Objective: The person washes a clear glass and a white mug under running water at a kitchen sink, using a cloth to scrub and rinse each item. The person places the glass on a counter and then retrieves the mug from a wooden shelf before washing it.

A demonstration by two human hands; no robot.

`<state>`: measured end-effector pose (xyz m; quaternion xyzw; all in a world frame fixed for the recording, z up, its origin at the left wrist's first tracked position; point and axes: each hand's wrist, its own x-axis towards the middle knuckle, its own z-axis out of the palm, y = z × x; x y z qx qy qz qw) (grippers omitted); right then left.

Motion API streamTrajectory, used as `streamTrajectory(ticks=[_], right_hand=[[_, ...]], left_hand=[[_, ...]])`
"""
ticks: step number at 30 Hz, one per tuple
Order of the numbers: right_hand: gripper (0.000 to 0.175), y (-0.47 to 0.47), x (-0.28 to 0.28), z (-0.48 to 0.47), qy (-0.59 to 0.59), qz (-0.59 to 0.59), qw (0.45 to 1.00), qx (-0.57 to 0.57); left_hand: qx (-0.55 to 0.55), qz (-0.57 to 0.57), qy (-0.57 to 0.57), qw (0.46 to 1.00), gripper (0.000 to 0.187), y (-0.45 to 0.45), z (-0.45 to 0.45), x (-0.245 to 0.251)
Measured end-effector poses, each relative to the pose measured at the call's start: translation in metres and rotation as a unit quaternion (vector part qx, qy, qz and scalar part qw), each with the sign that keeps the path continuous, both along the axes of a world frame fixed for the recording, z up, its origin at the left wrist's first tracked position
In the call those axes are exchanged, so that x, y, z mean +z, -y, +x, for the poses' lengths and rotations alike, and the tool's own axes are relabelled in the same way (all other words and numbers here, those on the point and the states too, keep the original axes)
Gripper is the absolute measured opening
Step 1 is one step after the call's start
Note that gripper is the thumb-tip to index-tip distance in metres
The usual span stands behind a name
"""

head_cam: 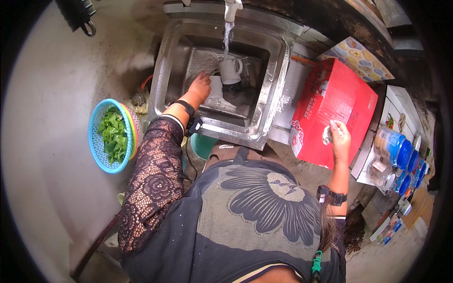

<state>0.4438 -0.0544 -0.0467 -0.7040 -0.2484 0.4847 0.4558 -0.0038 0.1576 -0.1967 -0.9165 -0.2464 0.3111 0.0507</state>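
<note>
My left hand (201,87) reaches into a steel sink (221,132), against the left side of a white mug (215,87). Whether its fingers close on that mug is hidden. Just to the right is a second white mug (230,71), tilted mouth down, with its handle on the right. Water from the tap (231,10) runs down onto or just behind this second mug. Out to the right, above a red cardboard box (339,106), my right hand (340,139) pinches a small crumpled greyish-white wad (326,136) between thumb and fingers.
A blue plastic basket (92,141) of green leaves (113,136) stands left of the sink, nested with other coloured baskets. A green basin (202,145) sits under the sink's front edge. Blue-lidded jars (393,146) crowd the tiled counter at right. A patterned board (355,58) leans behind the box.
</note>
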Motion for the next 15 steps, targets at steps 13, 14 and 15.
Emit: streamTrajectory(ticks=[13,14,15], right_hand=[[0.03,-0.067,-0.027,-0.057,-0.089,-0.08,0.979,0.166],[0.028,-0.075,-0.03,-0.062,-0.108,-0.076,0.979,0.157],[0.027,-0.084,-0.034,-0.069,-0.126,-0.07,0.978,0.147]], left_hand=[[0.584,-0.147,0.182,0.777,0.062,-0.01,-0.021,0.013],[0.591,-0.11,0.242,0.762,0.06,-0.01,-0.026,0.014],[0.614,-0.128,0.305,0.717,0.057,-0.009,-0.031,0.015]])
